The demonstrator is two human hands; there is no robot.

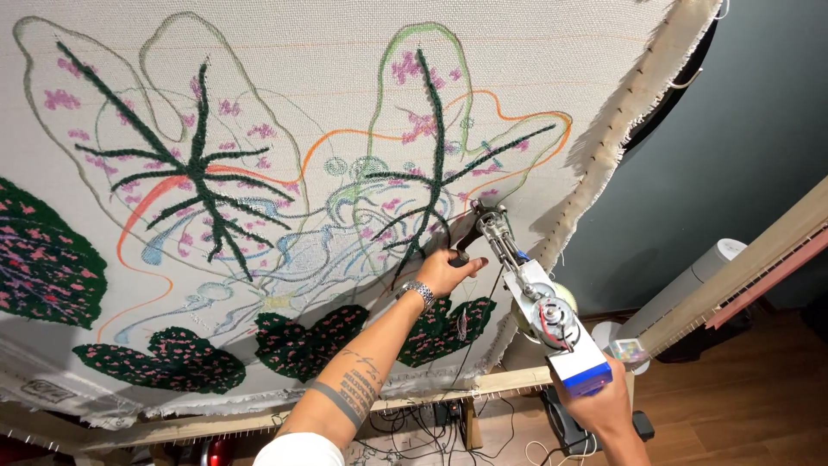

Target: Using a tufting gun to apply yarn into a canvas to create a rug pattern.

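Wooden frame (259, 421) with stretched cloth (328, 60)

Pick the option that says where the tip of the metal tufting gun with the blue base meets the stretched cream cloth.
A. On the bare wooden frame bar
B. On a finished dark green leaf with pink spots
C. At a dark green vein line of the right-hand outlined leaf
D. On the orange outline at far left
C: the metal tufting gun with the blue base points its tip at a dark green vein line on the stretched cream cloth, with the left hand on its front handle.

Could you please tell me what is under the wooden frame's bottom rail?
Under the bottom rail a tangle of black cables and wooden floor show; the left forearm covers the rest.
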